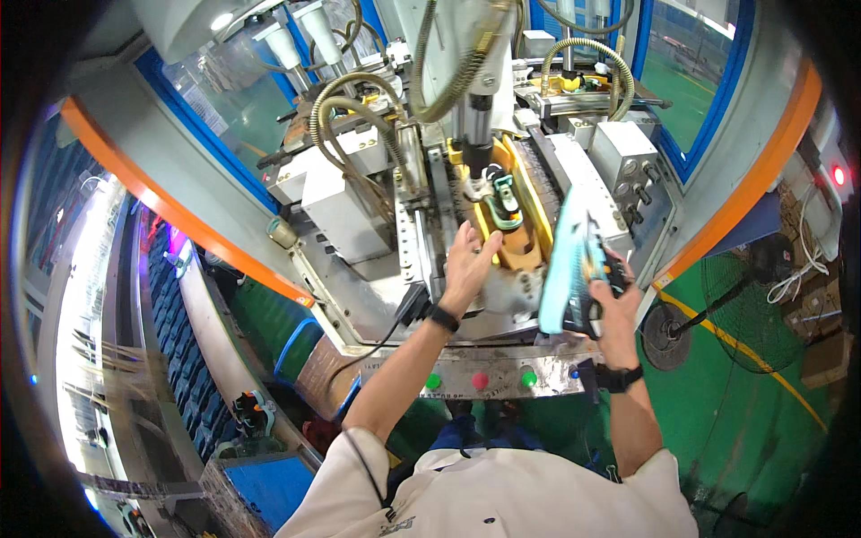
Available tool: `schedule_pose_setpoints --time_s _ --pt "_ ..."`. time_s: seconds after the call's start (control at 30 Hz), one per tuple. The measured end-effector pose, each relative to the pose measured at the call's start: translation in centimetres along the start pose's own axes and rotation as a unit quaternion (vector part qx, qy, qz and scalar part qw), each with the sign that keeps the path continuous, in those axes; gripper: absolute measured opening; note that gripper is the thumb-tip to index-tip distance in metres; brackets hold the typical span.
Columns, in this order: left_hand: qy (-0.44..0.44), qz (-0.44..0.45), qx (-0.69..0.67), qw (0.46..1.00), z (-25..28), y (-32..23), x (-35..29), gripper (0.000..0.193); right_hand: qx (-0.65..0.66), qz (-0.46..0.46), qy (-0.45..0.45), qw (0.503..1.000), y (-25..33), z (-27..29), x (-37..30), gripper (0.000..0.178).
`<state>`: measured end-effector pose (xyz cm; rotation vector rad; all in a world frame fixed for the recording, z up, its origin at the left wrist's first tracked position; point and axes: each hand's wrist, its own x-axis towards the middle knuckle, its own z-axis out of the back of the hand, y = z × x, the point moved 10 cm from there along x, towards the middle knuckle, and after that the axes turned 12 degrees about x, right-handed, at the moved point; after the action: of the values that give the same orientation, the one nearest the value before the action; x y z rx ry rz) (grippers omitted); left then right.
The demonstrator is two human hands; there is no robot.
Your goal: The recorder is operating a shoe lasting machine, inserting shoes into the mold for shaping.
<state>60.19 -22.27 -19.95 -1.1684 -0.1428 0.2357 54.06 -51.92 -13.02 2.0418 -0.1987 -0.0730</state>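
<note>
In my right hand (617, 309) is a shoe with a pale turquoise sole (563, 264) and a dark upper with orange parts. It is held on edge to the right of the machine's yellow cradle, sole turned to the left, and is slightly blurred. My left hand (468, 267) is open, fingers spread, and appears to hold nothing. It hovers at the near left end of the yellow cradle (536, 202). Inside that cradle sits a black and green shoe (505, 204), toe or heel I cannot tell, below a metal press rod (477, 121).
Grey metal boxes (345, 211) and bent hoses flank the cradle. Green and red buttons (480, 380) line the machine's front panel. Orange-edged guards (179, 211) rise on both sides. A black fan (749, 296) stands at right. A conveyor (224, 327) with shoes runs along the left.
</note>
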Motion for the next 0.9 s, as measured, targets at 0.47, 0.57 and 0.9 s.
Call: schedule_pose_setpoints --time_s 0.47,0.57,0.9 --pt "-0.134 0.127 0.169 0.968 2.4 6.2 12.5 0.053 -0.305 0.127 -0.066 0.942 8.2 -1.0 8.3 0.049" --pt "0.052 0.233 -0.220 0.946 2.6 6.4 5.9 0.029 -0.410 0.063 -0.002 0.910 6.3 -7.0 15.6 0.053" --pt "-0.036 0.176 -0.178 0.968 25.8 -0.1 -19.6 0.046 -0.630 -0.032 0.134 0.764 -16.8 -27.5 19.9 0.042"
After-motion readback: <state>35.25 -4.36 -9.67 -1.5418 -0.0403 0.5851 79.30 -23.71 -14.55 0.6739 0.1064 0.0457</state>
